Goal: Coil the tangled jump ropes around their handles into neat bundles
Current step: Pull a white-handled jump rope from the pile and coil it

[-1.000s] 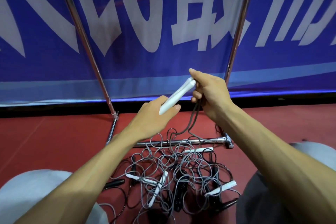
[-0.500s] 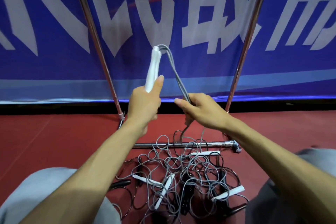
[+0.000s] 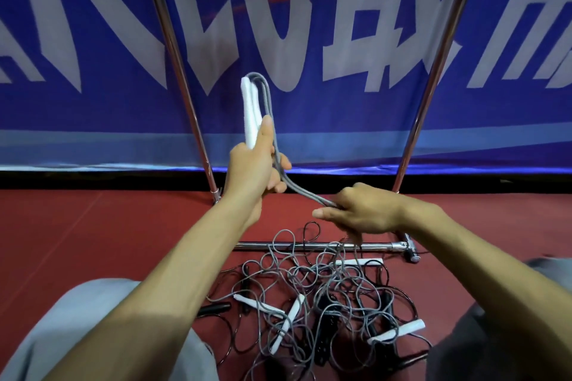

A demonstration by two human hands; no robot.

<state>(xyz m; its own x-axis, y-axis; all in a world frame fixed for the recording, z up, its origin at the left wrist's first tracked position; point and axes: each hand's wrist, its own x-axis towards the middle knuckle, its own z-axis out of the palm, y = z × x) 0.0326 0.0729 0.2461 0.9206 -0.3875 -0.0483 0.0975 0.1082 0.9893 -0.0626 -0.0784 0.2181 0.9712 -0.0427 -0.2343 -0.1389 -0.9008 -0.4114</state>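
Observation:
My left hand (image 3: 252, 168) grips two white jump-rope handles (image 3: 250, 111) together, held upright in front of the banner. Their grey cord (image 3: 289, 181) loops over the handle tops, runs down past my left fingers and slants right into my right hand (image 3: 362, 210), which is closed on it. Below my right hand the cord drops into a tangled pile of grey and black ropes (image 3: 322, 297) on the red floor, with several white handles (image 3: 291, 325) and black handles (image 3: 325, 328) lying in it.
A chrome frame stands around the pile: a horizontal bar (image 3: 278, 246) on the floor and two slanted posts (image 3: 176, 56) rising against a blue banner (image 3: 340, 40). My knees in grey trousers (image 3: 93, 318) flank the pile.
My left hand has lifted the handles upright and now holds two together. My right hand slid down the cord, lower and to the right, pulling it taut.

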